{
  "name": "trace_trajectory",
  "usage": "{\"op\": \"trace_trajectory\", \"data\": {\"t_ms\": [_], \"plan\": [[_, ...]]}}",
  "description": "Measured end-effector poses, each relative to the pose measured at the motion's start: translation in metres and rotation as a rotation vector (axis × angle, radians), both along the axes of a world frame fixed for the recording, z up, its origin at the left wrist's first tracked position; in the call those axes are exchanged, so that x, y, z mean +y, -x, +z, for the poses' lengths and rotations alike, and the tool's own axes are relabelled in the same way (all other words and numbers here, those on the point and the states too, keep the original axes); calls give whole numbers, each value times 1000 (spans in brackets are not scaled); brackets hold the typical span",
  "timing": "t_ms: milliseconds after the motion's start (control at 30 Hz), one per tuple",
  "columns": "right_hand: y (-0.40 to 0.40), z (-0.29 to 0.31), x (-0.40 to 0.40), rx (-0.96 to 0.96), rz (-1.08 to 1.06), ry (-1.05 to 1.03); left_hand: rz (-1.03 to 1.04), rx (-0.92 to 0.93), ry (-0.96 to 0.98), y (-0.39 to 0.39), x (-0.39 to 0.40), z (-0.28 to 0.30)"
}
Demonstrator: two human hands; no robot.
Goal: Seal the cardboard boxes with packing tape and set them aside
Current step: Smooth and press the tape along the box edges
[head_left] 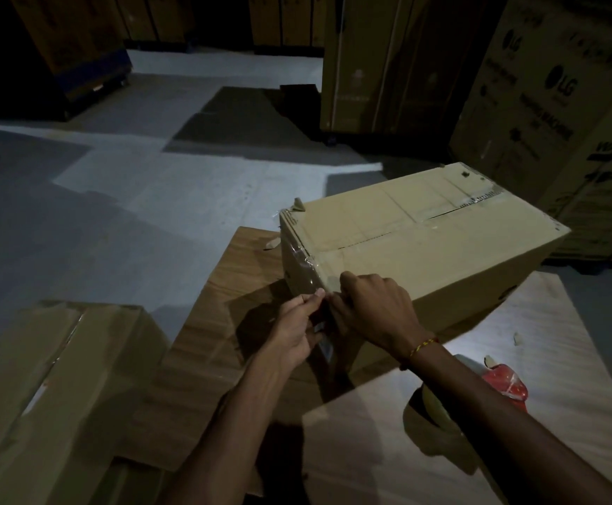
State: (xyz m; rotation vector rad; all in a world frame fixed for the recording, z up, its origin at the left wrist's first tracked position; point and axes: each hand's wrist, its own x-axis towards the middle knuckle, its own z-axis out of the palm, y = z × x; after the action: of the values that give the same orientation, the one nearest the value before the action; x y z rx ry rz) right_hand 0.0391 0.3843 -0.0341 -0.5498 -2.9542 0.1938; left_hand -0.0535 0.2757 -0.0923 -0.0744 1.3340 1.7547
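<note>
Two forearms reach in to finish a tape end at the near corner of one closed cardboard box.

Both hands meet at the box corner: the left hand pinches what looks like the loose end of clear packing tape between thumb and fingertips, while the right hand curls over the top edge, pressing the strip down. By my reading the seam is already taped along the top and the step in hand is sealing the end down the side; next would come smoothing it flat, then lifting the box aside. It sits on flattened cardboard sheets on the floor. Count: one box being sealed, one tape dispenser with a red handle beside the right forearm, two folded boxes at left, several tall printed cartons behind.
</note>
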Motion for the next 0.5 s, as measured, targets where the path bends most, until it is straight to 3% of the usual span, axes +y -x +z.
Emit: {"op": "trace_trajectory", "data": {"t_ms": [267, 500], "plan": [[15, -7, -10, -15, -150, -49, -147, -96, 136, 24, -10, -16], [19, -7, -1, -162, -86, 27, 101, -49, 117, 45, -1, -20]]}}
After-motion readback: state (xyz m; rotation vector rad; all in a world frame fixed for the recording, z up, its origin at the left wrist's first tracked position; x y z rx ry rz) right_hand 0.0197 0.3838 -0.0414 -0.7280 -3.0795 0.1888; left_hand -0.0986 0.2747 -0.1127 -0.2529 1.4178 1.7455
